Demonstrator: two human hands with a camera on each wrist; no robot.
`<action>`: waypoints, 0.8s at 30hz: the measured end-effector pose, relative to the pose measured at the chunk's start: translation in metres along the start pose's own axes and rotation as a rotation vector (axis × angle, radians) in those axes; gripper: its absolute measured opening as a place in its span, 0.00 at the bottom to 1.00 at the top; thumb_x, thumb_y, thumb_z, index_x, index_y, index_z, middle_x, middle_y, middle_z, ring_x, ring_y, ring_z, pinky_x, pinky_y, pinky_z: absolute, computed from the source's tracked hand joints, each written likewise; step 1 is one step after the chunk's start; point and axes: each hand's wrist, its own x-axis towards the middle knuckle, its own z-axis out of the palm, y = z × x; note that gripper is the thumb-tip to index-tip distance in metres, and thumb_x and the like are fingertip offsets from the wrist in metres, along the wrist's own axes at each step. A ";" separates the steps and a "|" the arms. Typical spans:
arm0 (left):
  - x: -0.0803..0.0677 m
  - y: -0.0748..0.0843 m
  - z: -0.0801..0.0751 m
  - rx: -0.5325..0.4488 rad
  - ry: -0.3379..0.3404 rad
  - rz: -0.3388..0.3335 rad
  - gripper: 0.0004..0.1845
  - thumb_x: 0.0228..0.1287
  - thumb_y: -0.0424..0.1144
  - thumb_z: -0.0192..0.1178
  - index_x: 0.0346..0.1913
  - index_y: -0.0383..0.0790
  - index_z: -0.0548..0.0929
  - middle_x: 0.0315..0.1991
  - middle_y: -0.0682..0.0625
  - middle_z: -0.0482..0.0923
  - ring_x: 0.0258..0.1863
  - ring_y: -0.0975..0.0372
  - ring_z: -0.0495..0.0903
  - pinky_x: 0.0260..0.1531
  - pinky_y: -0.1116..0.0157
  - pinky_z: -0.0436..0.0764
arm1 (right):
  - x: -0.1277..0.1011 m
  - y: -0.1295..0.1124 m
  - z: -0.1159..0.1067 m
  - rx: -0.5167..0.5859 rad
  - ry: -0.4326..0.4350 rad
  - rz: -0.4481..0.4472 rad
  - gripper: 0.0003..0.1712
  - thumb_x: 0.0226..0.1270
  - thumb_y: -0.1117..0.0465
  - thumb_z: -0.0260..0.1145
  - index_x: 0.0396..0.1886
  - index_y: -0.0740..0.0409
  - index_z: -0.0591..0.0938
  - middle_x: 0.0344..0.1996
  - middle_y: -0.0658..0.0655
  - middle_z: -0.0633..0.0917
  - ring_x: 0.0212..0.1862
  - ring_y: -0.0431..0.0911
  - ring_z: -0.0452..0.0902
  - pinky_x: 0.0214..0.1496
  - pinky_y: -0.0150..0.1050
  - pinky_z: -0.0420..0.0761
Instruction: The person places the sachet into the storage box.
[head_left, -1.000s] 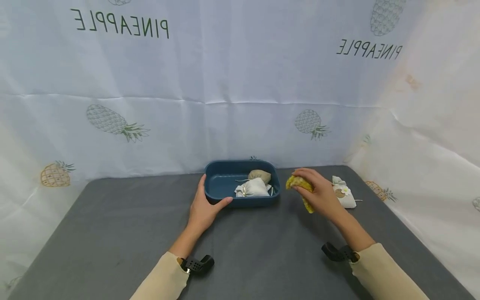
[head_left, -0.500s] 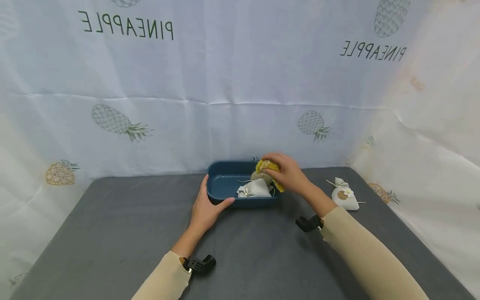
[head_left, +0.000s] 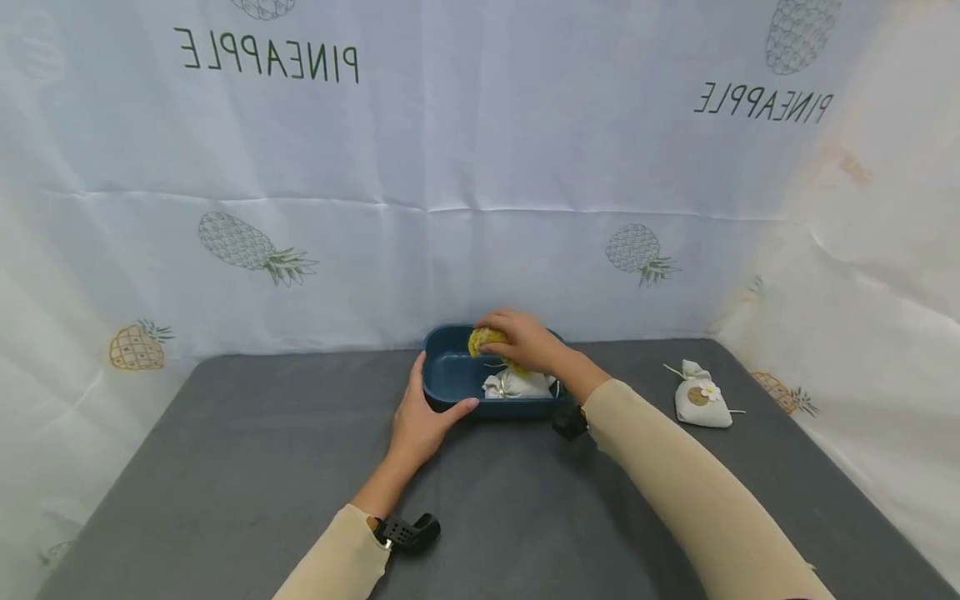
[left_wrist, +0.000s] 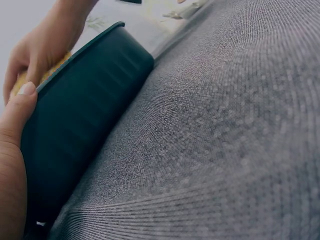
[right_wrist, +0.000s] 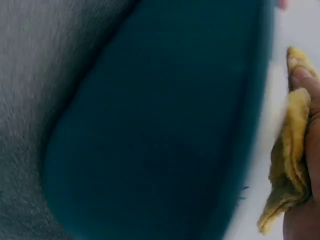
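- One grey table (head_left: 225, 467).
- One blue tub (head_left: 450, 371), its left end gripped by the left hand (head_left: 420, 421).
- One right hand (head_left: 525, 342) over the tub, clutching one yellow pouch (head_left: 480, 340).
- Two white pouches: one (head_left: 517, 385) inside the tub, one (head_left: 701, 400) on the table, well apart to the right.

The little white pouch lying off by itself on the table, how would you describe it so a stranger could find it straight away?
Start at the dark blue tray at the back of the grey table, then look toward the table's right side. There the white pouch lies alone on the bare cloth, apart from the tray and both hands. Unlike the white pouch in the tray, it bears a small white flower and a round brown tag.
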 end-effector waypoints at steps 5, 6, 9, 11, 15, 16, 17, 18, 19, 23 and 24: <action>-0.001 0.001 0.000 -0.005 0.009 0.013 0.62 0.52 0.67 0.72 0.82 0.59 0.45 0.81 0.46 0.54 0.76 0.43 0.63 0.68 0.35 0.67 | 0.012 0.007 0.011 0.018 -0.086 0.002 0.24 0.73 0.53 0.66 0.65 0.55 0.80 0.59 0.57 0.83 0.55 0.50 0.80 0.58 0.47 0.82; -0.001 0.001 0.001 -0.007 0.007 0.017 0.62 0.52 0.67 0.72 0.82 0.58 0.45 0.81 0.45 0.55 0.76 0.43 0.63 0.68 0.35 0.67 | 0.013 0.009 0.013 0.030 -0.102 0.007 0.24 0.73 0.53 0.66 0.65 0.56 0.80 0.58 0.56 0.83 0.55 0.49 0.81 0.58 0.47 0.82; -0.002 0.002 0.003 -0.014 0.003 0.021 0.62 0.51 0.67 0.72 0.82 0.57 0.46 0.81 0.45 0.55 0.76 0.43 0.63 0.68 0.35 0.66 | 0.012 0.014 0.019 0.075 -0.143 0.045 0.25 0.72 0.52 0.67 0.65 0.55 0.80 0.58 0.55 0.84 0.54 0.47 0.82 0.56 0.45 0.83; -0.002 0.002 0.004 -0.020 0.002 0.021 0.62 0.51 0.67 0.72 0.82 0.57 0.46 0.81 0.45 0.55 0.76 0.43 0.63 0.68 0.35 0.66 | 0.012 0.016 0.022 0.101 -0.164 0.069 0.26 0.72 0.52 0.68 0.66 0.55 0.80 0.59 0.55 0.84 0.54 0.47 0.83 0.56 0.45 0.83; -0.001 0.002 0.003 -0.020 0.006 0.019 0.61 0.51 0.67 0.72 0.82 0.60 0.45 0.81 0.46 0.55 0.76 0.43 0.63 0.67 0.34 0.66 | 0.014 0.016 0.027 0.110 -0.200 0.104 0.26 0.70 0.51 0.69 0.65 0.52 0.81 0.61 0.54 0.84 0.56 0.47 0.82 0.56 0.44 0.83; -0.001 0.002 0.003 -0.019 0.008 0.020 0.61 0.51 0.67 0.72 0.82 0.61 0.45 0.81 0.46 0.55 0.76 0.43 0.64 0.67 0.34 0.66 | 0.016 0.015 0.028 0.102 -0.210 0.110 0.25 0.69 0.52 0.70 0.64 0.51 0.82 0.61 0.54 0.84 0.56 0.47 0.82 0.56 0.44 0.83; 0.000 0.002 0.002 -0.016 0.008 0.020 0.61 0.51 0.67 0.72 0.82 0.61 0.45 0.81 0.46 0.56 0.76 0.43 0.64 0.67 0.35 0.66 | 0.017 0.014 0.029 0.096 -0.224 0.123 0.25 0.69 0.52 0.70 0.64 0.50 0.82 0.61 0.53 0.84 0.56 0.47 0.82 0.55 0.43 0.84; 0.000 0.002 0.002 -0.014 0.008 0.020 0.61 0.51 0.67 0.72 0.82 0.61 0.45 0.81 0.46 0.56 0.76 0.43 0.64 0.67 0.35 0.67 | 0.019 0.013 0.030 0.086 -0.239 0.138 0.25 0.68 0.52 0.71 0.63 0.50 0.83 0.61 0.53 0.84 0.56 0.47 0.82 0.55 0.43 0.84; -0.001 0.002 0.001 -0.015 0.008 0.020 0.61 0.51 0.67 0.72 0.82 0.61 0.45 0.81 0.46 0.56 0.76 0.43 0.64 0.67 0.35 0.67 | 0.020 0.012 0.031 0.072 -0.254 0.151 0.25 0.68 0.52 0.71 0.63 0.49 0.83 0.61 0.53 0.84 0.56 0.47 0.82 0.55 0.43 0.83; -0.002 0.001 0.000 -0.013 0.014 0.022 0.61 0.52 0.66 0.73 0.82 0.58 0.47 0.80 0.45 0.57 0.75 0.43 0.65 0.67 0.35 0.67 | 0.026 0.009 0.035 0.032 -0.311 0.179 0.25 0.67 0.49 0.72 0.63 0.48 0.83 0.61 0.52 0.84 0.56 0.46 0.81 0.55 0.42 0.83; -0.002 0.001 0.000 -0.013 0.018 0.024 0.61 0.52 0.66 0.73 0.82 0.57 0.47 0.80 0.45 0.57 0.75 0.43 0.65 0.67 0.35 0.68 | 0.027 0.009 0.035 0.024 -0.320 0.179 0.26 0.67 0.48 0.72 0.63 0.47 0.83 0.62 0.52 0.84 0.56 0.46 0.81 0.55 0.42 0.83</action>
